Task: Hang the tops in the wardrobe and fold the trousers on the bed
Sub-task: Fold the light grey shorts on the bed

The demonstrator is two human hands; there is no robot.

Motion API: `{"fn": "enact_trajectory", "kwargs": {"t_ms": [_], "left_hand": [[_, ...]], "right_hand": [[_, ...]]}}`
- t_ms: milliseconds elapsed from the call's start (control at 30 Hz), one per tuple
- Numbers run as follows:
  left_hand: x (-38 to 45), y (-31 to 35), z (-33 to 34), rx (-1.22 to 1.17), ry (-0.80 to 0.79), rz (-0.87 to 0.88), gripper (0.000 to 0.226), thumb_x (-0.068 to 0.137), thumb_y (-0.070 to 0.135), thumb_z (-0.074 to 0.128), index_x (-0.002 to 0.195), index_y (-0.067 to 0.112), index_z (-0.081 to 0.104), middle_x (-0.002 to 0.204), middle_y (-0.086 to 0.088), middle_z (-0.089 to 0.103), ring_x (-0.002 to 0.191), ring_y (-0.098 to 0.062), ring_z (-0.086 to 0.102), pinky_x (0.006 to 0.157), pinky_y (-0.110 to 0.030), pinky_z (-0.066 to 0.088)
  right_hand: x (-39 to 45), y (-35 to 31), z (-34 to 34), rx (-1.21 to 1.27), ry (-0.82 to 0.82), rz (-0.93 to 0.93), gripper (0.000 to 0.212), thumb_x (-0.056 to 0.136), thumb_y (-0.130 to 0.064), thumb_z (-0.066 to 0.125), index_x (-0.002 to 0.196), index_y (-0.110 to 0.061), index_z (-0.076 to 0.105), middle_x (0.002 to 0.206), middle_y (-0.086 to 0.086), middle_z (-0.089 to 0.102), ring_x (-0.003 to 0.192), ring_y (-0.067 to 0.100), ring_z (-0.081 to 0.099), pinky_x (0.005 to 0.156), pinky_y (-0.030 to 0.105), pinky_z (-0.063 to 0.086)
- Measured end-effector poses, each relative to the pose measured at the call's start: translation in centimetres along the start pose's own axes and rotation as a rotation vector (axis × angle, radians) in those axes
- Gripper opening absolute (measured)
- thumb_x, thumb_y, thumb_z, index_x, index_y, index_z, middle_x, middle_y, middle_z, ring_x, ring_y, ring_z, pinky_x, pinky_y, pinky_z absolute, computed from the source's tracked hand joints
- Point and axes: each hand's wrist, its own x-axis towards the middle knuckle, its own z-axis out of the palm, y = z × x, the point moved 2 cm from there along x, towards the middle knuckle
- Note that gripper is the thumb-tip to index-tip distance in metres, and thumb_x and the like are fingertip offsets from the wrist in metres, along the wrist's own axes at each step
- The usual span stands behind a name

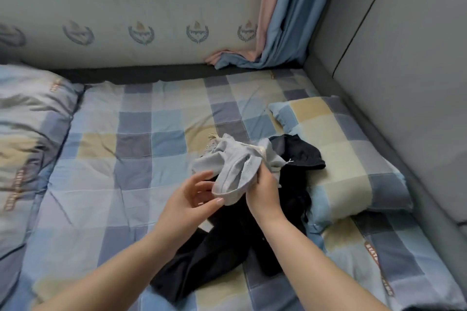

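My right hand (262, 190) grips the crumpled pale grey-blue cotton garment (236, 169), fingers curled round its bunched middle, wrist bent inward, forearm coming up from lower right. My left hand (194, 199) is loose, fingers relaxed, thumb touching the garment's hem edge. Garment is lifted over the dark navy clothes pile (227, 242) on the blue-and-cream checked quilted bed (126, 149), beside the matching checked pillow (341, 154).

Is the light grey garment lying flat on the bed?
No: the light grey garment is bunched and lifted above the dark clothes, gripped by the right hand, with the left hand beside it.
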Motion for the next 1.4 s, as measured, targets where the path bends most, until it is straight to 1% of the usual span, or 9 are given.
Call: {"fn": "enact_trajectory", "kwargs": {"t_ms": [233,333,567,733,867,967,1133,1267,1400], "left_hand": [[-6.8,5.1,-7.8,0.398,0.045,0.037,0.071,0.075,0.022,0.08,0.136,0.029,0.044,0.127,0.01,0.049,0.118,-0.007,0.048,0.095,-0.027,0.043],[-10.7,7.7,-9.7,0.45,-0.097,0.039,0.047,0.078,0.02,0.078,0.121,0.023,0.06,0.118,0.007,0.063,0.112,-0.012,0.058,0.094,-0.03,0.049],[-18.0,13.1,-11.7,0.19,-0.184,0.044,0.014,0.09,0.019,0.064,0.081,0.017,0.074,0.079,0.003,0.073,0.077,-0.01,0.067,0.067,-0.026,0.055],[-21.1,18.2,-13.0,-0.15,-0.098,0.074,0.014,0.09,0.02,0.064,0.09,0.008,0.072,0.086,-0.009,0.075,0.079,-0.014,0.07,0.066,-0.022,0.056],[-22.8,21.4,-13.0,-0.292,-0.034,0.086,0.015,0.091,0.021,0.062,0.084,0.01,0.069,0.073,-0.007,0.071,0.066,-0.015,0.068,0.06,-0.027,0.055],[-23.7,24.2,-12.4,-0.439,0.034,0.133,0.015,0.092,0.019,0.063,0.079,0.012,0.065,0.058,-0.001,0.065,0.051,-0.011,0.064,0.048,-0.021,0.05],[-25.0,28.9,-10.4,-0.613,0.003,0.208,0.008,0.094,0.009,0.058,0.087,0.007,0.062,0.061,-0.004,0.067,0.053,-0.013,0.066,0.049,-0.024,0.055],[-25.4,30.6,-10.1,-0.481,0.022,0.31,0.005,0.095,0.009,0.056,0.092,0.008,0.06,0.071,-0.003,0.066,0.056,-0.01,0.066,0.055,-0.023,0.056],[-25.5,30.5,-12.5,-0.373,-0.053,0.359,0.017,0.095,0.008,0.054,0.111,0.006,0.061,0.08,-0.005,0.071,0.067,-0.012,0.067,0.065,-0.023,0.057]], "right_hand": [[-8.4,-15.7,3.6,0.332,0.017,-0.139,0.017,0.087,-0.012,0.045,0.093,-0.019,0.06,0.075,-0.016,0.068,0.073,0.0,0.063,0.07,0.015,0.05],[-11.6,-20.5,5.0,0.278,0.057,-0.17,0.032,0.094,0.002,0.041,0.095,-0.022,0.062,0.074,-0.017,0.069,0.073,0.0,0.062,0.072,0.018,0.05],[-17.7,-24.9,7.3,0.236,0.032,0.036,0.025,0.097,-0.007,0.042,0.111,-0.013,0.062,0.097,0.006,0.067,0.091,0.025,0.063,0.087,0.041,0.049],[-24.1,-24.5,9.2,-0.057,-0.333,0.216,0.044,0.093,-0.031,0.057,0.135,-0.025,0.046,0.128,-0.004,0.058,0.115,0.011,0.056,0.091,0.04,0.05],[-29.7,-26.0,9.6,-0.21,-0.403,-0.043,0.046,0.079,-0.056,0.065,0.12,-0.055,0.044,0.133,-0.015,0.049,0.12,-0.005,0.049,0.097,0.022,0.045],[-33.0,-26.6,10.3,-0.35,-0.316,-0.237,0.084,0.066,-0.067,0.066,0.138,-0.053,0.024,0.142,-0.019,0.034,0.129,-0.006,0.035,0.106,0.023,0.036],[-32.7,-27.3,13.0,-0.268,-0.148,-0.338,0.107,0.063,-0.044,0.077,0.149,-0.031,0.015,0.144,-0.016,0.036,0.133,-0.002,0.033,0.108,0.021,0.033],[-29.4,-28.7,13.1,-0.181,-0.047,-0.303,0.068,0.079,-0.004,0.059,0.14,-0.023,0.035,0.124,-0.004,0.057,0.111,0.008,0.056,0.081,0.007,0.045],[-27.2,-30.2,12.9,0.224,-0.097,-0.147,0.039,0.085,0.002,0.047,0.115,-0.02,0.057,0.099,0.006,0.069,0.091,0.016,0.068,0.071,0.023,0.055]]}}
